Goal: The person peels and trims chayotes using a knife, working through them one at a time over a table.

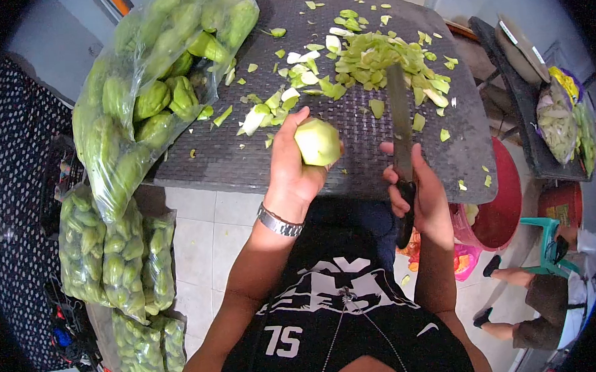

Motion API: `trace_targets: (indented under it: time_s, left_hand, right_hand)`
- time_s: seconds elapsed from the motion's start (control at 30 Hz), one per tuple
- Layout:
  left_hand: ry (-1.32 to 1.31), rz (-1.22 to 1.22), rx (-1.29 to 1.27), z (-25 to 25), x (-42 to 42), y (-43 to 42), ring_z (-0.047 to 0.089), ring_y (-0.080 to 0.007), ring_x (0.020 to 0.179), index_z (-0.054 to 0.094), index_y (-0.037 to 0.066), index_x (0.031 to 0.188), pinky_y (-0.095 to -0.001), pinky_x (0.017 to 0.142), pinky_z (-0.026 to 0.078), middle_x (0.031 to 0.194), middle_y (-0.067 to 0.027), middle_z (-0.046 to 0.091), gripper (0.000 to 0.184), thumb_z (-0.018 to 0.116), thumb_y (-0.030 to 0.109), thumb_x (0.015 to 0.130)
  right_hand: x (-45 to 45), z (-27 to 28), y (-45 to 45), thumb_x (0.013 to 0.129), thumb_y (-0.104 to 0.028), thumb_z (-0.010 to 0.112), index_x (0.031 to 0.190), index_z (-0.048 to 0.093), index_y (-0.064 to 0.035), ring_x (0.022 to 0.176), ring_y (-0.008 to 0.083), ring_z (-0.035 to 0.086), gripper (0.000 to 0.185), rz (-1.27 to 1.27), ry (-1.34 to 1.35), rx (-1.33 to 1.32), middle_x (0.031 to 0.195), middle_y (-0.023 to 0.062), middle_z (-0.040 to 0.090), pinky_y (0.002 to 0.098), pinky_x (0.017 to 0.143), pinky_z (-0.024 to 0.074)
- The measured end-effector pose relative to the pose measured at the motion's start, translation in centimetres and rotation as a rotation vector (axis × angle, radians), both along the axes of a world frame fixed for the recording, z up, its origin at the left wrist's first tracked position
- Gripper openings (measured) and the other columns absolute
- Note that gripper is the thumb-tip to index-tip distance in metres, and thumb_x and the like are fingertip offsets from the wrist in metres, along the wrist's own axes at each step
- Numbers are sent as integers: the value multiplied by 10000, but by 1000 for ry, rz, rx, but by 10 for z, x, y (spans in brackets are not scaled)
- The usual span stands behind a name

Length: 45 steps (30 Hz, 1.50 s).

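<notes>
My left hand [295, 162], with a metal watch on its wrist, is wrapped round a peeled pale-green chayote [318, 142] above the table's near edge. In my right hand [420, 193] is a knife [400, 113] with a long, broad blade and a dark handle. Its blade points away from me, over the tabletop, apart from the chayote. Beyond both hands, a heap of green peelings [386, 60] lies on the dark woven-pattern table [208, 150]. More peel pieces [260, 114] are scattered just past my left hand.
An open plastic bag of unpeeled chayotes [152, 99] covers the table's left end. Several filled bags [106, 256] stand below it. A red tub [501, 202] sits beneath the right edge. At far right are a person's legs [520, 309] and a green stool [547, 254].
</notes>
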<state>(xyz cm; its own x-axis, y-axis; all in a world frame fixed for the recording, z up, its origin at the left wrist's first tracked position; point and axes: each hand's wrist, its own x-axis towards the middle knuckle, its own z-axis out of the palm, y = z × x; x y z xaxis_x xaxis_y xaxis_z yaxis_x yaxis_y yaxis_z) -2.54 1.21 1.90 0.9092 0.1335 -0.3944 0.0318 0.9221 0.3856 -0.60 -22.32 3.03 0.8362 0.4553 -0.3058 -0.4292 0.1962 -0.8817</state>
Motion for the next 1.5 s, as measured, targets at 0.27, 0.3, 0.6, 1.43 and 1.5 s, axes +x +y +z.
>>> trace_targets:
  time_s: [0.27, 0.3, 0.6, 1.43, 1.5]
  left_hand:
    - [-93, -123, 117, 5, -11, -3, 667, -290, 918, 582, 54, 1306, -407, 739, 567, 1134, -144, 676, 432, 632, 303, 955]
    - [-133, -161, 147, 6, -12, -2, 666, -288, 924, 573, 58, 1356, -406, 741, 567, 1161, -140, 673, 474, 627, 298, 951]
    - [-129, -208, 138, 0, -17, -1, 665, -279, 921, 572, 67, 1395, -408, 742, 556, 1159, -142, 684, 471, 546, 314, 995]
    - [29, 48, 162, 5, 5, -17, 687, -276, 905, 599, 67, 1171, -401, 812, 574, 999, -102, 688, 252, 582, 277, 1032]
    - [12, 46, 143, 1, 5, -17, 687, -274, 906, 598, 63, 1172, -397, 810, 575, 1005, -100, 685, 254, 582, 273, 1031]
  right_hand:
    - [-3, -13, 9, 1070, -652, 335, 1081, 606, -31, 415, 89, 421, 678, -83, -109, -148, 752, -2, 519, 251, 362, 322]
    - [-3, -14, 8, 1068, -653, 342, 1063, 611, -30, 415, 89, 420, 679, -86, -141, -158, 739, -1, 515, 250, 361, 319]
    - [1, -1, 6, 1085, -579, 380, 1136, 612, -10, 400, 100, 437, 617, -47, -109, -304, 698, 54, 570, 251, 360, 322]
    - [-34, -5, 39, 1016, -335, 617, 1626, 306, -87, 822, 134, 656, 727, 176, -515, -234, 873, 96, 704, 298, 778, 521]
    - [-34, -7, 41, 1009, -316, 627, 1634, 292, -94, 827, 134, 656, 743, 167, -525, -215, 877, 94, 704, 301, 789, 522]
